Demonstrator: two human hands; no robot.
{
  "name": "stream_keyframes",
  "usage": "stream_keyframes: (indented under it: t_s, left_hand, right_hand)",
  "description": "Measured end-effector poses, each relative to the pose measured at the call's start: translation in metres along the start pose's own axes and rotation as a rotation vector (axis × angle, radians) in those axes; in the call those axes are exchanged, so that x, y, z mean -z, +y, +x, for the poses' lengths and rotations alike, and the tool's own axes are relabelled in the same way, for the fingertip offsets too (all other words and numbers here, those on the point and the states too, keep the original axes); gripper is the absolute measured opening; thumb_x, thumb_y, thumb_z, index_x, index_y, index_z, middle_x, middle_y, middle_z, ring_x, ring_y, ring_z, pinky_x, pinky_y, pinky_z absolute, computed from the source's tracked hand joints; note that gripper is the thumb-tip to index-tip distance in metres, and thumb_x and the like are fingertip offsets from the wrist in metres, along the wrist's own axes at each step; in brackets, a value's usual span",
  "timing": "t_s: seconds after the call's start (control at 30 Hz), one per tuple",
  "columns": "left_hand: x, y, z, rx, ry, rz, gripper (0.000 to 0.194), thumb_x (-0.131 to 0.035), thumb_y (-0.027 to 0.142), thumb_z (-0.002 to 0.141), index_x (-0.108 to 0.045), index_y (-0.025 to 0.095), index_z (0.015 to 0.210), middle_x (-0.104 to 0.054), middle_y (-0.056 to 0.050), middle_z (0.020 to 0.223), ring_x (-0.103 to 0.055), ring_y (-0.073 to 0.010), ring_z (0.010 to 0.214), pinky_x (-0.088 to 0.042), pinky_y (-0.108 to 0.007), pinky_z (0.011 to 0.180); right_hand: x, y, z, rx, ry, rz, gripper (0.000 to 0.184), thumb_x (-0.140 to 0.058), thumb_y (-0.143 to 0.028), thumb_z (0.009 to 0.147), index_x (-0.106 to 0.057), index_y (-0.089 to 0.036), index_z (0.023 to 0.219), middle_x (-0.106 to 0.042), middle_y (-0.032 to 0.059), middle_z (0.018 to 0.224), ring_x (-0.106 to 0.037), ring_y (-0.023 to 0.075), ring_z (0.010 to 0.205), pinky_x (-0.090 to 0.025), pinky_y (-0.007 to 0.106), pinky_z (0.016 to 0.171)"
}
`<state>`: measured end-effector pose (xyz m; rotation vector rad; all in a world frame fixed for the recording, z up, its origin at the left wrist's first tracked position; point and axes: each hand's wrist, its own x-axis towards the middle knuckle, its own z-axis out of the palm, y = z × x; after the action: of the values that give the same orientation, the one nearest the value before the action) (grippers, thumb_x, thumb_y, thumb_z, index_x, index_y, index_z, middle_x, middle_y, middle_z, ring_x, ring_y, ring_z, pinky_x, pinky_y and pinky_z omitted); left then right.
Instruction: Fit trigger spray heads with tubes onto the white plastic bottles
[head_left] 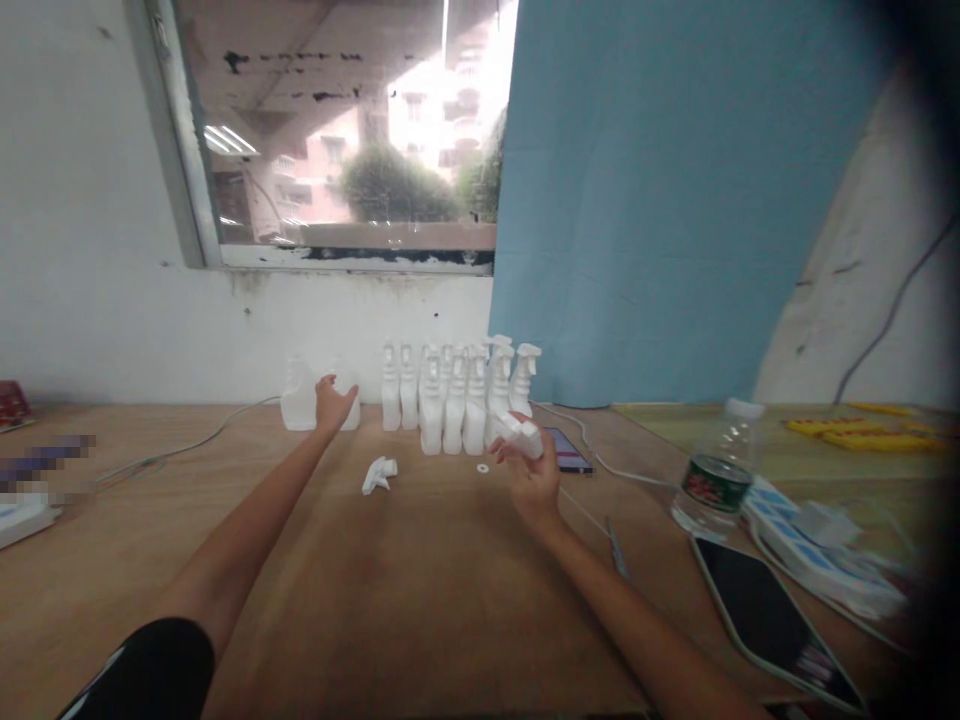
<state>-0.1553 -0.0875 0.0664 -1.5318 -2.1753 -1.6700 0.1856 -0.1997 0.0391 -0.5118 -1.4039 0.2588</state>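
My left hand (332, 401) reaches far forward, fingers apart, at a white bottle body without a cap (300, 398) standing by the wall; a second one (349, 405) is just behind the hand. My right hand (531, 470) is closed around a white spray trigger head (519, 434) held above the wooden table (420, 590). A group of several white spray bottles with trigger heads (457, 395) stands between the hands at the back. A loose trigger head (379, 473) and a small white ring (482, 467) lie on the table.
A clear water bottle (716, 480) stands at the right, with a dark tablet (772, 620) and a stack of blue-white packets (817, 560) beside it. A phone (568, 448) and white cables lie behind my right hand. Yellow items (862, 432) sit far right.
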Motion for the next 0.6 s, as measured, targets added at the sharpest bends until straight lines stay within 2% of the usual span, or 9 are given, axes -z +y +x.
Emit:
stream_keyframes:
  t_s: [0.07,0.13,0.2,0.3,0.37,0.43,0.53,0.6]
  left_hand:
    - [-0.006,-0.001,0.011,0.044,0.033,0.057,0.071,-0.063,0.044,0.078,-0.034,0.014,0.135,-0.039,-0.021,0.138,-0.056,-0.0304,0.113,-0.053,-0.040,0.082]
    - [-0.014,-0.003,0.015,0.086,0.035,0.091,0.082,-0.067,0.046,0.074,-0.030,0.012,0.138,-0.034,-0.023,0.141,-0.052,-0.0365,0.118,-0.048,-0.046,0.090]
    - [-0.024,-0.005,0.014,0.116,0.022,0.131,0.088,-0.069,0.047,0.071,-0.027,0.013,0.141,-0.036,-0.024,0.140,-0.052,-0.0399,0.117,-0.046,-0.049,0.092]
    - [-0.037,-0.006,0.009,0.113,0.021,0.254,0.091,-0.067,0.047,0.073,-0.021,0.012,0.143,-0.040,-0.026,0.135,-0.056,-0.0397,0.111,-0.047,-0.048,0.088]
    - [-0.041,-0.007,0.006,0.067,0.045,0.342,0.085,-0.064,0.046,0.077,-0.023,0.010,0.142,-0.043,-0.027,0.131,-0.059,-0.0381,0.105,-0.049,-0.046,0.083]
    - [-0.042,-0.007,0.003,0.010,0.066,0.383,0.071,-0.062,0.044,0.079,-0.035,0.009,0.135,-0.046,-0.026,0.127,-0.059,-0.0367,0.103,-0.049,-0.045,0.081]
    - [-0.032,-0.009,-0.005,-0.081,0.071,0.412,0.050,-0.064,0.041,0.078,-0.052,0.014,0.118,-0.050,-0.019,0.122,-0.054,-0.0348,0.111,-0.045,-0.044,0.088]
    - [-0.020,-0.012,-0.015,-0.191,0.105,0.416,0.045,-0.065,0.040,0.078,-0.054,0.017,0.115,-0.051,-0.016,0.123,-0.049,-0.0348,0.116,-0.042,-0.046,0.093]
  right_hand:
    - [0.001,-0.001,0.002,-0.120,0.046,0.128,0.022,-0.055,-0.032,0.089,-0.052,-0.023,0.109,-0.064,-0.0005,0.072,-0.060,0.0141,0.060,-0.050,0.028,0.057]
    - [0.004,-0.001,0.006,-0.202,0.084,0.201,0.022,-0.054,-0.037,0.090,-0.051,-0.021,0.105,-0.059,-0.0043,0.059,-0.055,0.0118,0.048,-0.046,0.024,0.049]
    - [0.009,0.000,0.011,-0.269,0.105,0.223,0.026,-0.055,-0.042,0.089,-0.050,-0.020,0.103,-0.056,-0.0057,0.053,-0.052,0.0110,0.043,-0.042,0.022,0.043]
    - [0.016,0.006,0.017,-0.340,0.124,0.224,0.029,-0.058,-0.045,0.086,-0.051,-0.019,0.096,-0.054,-0.0067,0.048,-0.049,0.0104,0.038,-0.039,0.020,0.039]
    - [0.018,0.013,0.019,-0.377,0.143,0.240,0.030,-0.059,-0.046,0.085,-0.050,-0.019,0.092,-0.056,-0.0059,0.050,-0.049,0.0100,0.037,-0.039,0.020,0.038]
    - [0.019,0.019,0.020,-0.417,0.156,0.290,0.031,-0.061,-0.047,0.082,-0.051,-0.019,0.092,-0.062,-0.0030,0.060,-0.050,0.0092,0.037,-0.038,0.020,0.036]
    - [0.019,0.027,0.021,-0.499,0.151,0.385,0.034,-0.065,-0.048,0.078,-0.050,-0.020,0.092,-0.068,0.0008,0.076,-0.051,0.0086,0.036,-0.037,0.020,0.032]
    - [0.020,0.029,0.023,-0.556,0.144,0.439,0.035,-0.066,-0.049,0.077,-0.050,-0.021,0.091,-0.068,0.0009,0.078,-0.051,0.0089,0.036,-0.036,0.019,0.031]
